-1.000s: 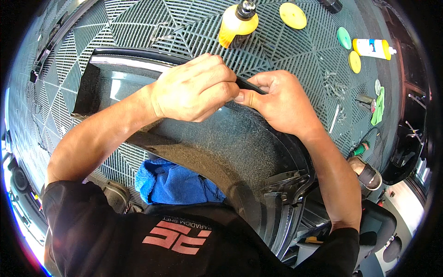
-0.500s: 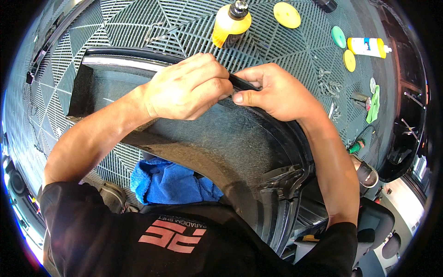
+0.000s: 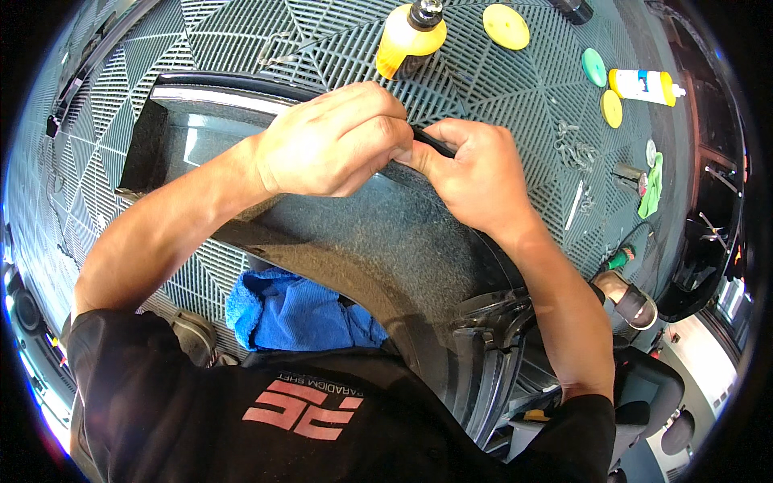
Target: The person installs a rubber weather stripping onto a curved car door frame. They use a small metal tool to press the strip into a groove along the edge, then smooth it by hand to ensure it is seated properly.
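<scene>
A large curved black car panel (image 3: 378, 229), dusty on its inner face, lies in front of me. Both my hands are at its far edge, where a black edge strip (image 3: 433, 143) shows between them. My left hand (image 3: 334, 145) is closed over the edge; its fingertips are mostly hidden, but they appear to pinch the strip. Just right of it, my right hand (image 3: 483, 173) grips the same strip between thumb and curled fingers, the thumb tip touching the left fingers. A crumpled blue cloth (image 3: 294, 310) lies between the panel and my body.
Beyond the panel, a yellow bottle (image 3: 411, 44) stands on the grey grid floor (image 3: 241, 28). Yellow polishing pads (image 3: 506, 27), a green pad (image 3: 594, 68), a yellow-and-white bottle (image 3: 642, 86) and a green cloth (image 3: 652, 185) lie to the right. A sandalled foot (image 3: 632, 302) shows beside my right forearm.
My right hand has shifted slightly left and tilted more upright, its thumb now against my left fingers. My left hand has moved up a little. The foot at the right has moved slightly.
</scene>
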Tool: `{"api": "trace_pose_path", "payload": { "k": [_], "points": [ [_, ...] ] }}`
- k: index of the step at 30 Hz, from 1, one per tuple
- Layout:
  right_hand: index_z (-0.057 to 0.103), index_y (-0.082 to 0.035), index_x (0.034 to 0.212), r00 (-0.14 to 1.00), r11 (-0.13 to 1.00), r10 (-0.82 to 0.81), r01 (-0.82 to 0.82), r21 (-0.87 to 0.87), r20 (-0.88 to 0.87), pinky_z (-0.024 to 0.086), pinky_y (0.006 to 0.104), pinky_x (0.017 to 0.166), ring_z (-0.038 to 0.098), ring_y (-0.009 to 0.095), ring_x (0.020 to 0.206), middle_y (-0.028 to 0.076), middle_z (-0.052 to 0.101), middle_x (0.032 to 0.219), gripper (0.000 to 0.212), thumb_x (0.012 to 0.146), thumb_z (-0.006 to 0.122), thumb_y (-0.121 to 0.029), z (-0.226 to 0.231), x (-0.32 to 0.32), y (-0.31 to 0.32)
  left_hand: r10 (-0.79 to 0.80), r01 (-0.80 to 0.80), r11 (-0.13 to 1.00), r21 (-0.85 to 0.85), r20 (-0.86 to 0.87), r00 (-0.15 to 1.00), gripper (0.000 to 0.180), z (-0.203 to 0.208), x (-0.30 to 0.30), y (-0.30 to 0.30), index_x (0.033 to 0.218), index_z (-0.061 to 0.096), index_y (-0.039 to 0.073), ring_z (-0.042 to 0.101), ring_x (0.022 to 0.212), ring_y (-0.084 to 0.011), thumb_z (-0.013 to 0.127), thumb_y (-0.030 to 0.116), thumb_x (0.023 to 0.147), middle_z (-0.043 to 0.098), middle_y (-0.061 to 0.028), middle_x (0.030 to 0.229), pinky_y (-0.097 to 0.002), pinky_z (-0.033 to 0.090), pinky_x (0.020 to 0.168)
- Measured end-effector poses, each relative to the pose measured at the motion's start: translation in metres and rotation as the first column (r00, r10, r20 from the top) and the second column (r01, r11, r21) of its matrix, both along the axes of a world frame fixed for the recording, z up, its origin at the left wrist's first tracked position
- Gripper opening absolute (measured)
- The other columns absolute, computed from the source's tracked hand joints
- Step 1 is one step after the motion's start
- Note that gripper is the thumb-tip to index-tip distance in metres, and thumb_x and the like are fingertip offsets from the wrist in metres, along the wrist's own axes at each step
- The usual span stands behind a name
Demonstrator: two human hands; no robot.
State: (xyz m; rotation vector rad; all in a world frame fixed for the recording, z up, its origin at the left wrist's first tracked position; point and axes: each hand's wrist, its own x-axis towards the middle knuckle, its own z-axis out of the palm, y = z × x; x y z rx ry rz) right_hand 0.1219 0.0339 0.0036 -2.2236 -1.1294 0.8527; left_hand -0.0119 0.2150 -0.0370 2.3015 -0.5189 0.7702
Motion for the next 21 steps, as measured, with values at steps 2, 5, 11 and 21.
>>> {"api": "trace_pose_path", "payload": {
  "k": [2, 5, 11, 21],
  "points": [
    [0.078, -0.002, 0.095, 1.000, 1.000, 0.008, -0.008, -0.008, -0.008, 0.055, 0.0389, 0.064, 0.071, 0.031, 0.066, 0.018, 0.071, 0.073, 0.037, 0.092, 0.078, -0.039, 0.001, 0.000, -0.002, -0.006, 0.006, 1.000, -0.007, -0.013, 1.000, 0.035, 0.000, -0.002, 0.000, 0.109, 0.062, -0.002, 0.064, 0.077, -0.0285, 0.078, -0.005, 0.078, 0.063, -0.0149, 0.097, -0.0367, 0.055, 0.067],
    [0.078, 0.000, 0.103, 0.944, 0.996, 0.049, -0.020, 0.090, -0.327, 0.056, 0.0350, 0.072, 0.072, 0.021, 0.076, 0.014, 0.076, 0.083, 0.036, 0.098, 0.073, -0.035, -0.004, 0.014, -0.006, -0.003, 0.003, 1.000, -0.008, -0.033, 0.999, 0.035, 0.001, -0.004, 0.001, 0.110, 0.062, -0.002, 0.064, 0.078, -0.0290, 0.077, -0.005, 0.079, 0.063, -0.0148, 0.098, -0.0367, 0.055, 0.068],
    [0.072, 0.005, 0.122, 0.776, 0.988, 0.145, -0.081, 0.130, -0.614, 0.055, 0.0293, 0.085, 0.067, 0.010, 0.092, 0.008, 0.078, 0.100, 0.033, 0.099, 0.073, -0.019, -0.010, 0.030, -0.001, 0.047, -0.048, 0.999, -0.015, -0.037, 0.998, 0.025, 0.002, -0.002, -0.003, 0.103, 0.064, 0.003, 0.066, 0.083, -0.0272, 0.077, 0.003, 0.082, 0.063, -0.0093, 0.095, -0.0347, 0.057, 0.073],
    [0.078, 0.000, 0.097, 0.975, 0.990, 0.045, -0.014, 0.141, -0.216, 0.053, 0.0375, 0.063, 0.069, 0.022, 0.064, 0.019, 0.070, 0.075, 0.031, 0.090, 0.081, -0.030, -0.008, 0.007, 0.001, 0.031, -0.031, 0.999, -0.024, -0.006, 0.999, 0.030, 0.002, -0.002, -0.002, 0.108, 0.063, -0.002, 0.066, 0.080, -0.0296, 0.077, -0.005, 0.081, 0.064, -0.0155, 0.098, -0.0370, 0.058, 0.068]
  ]
}}
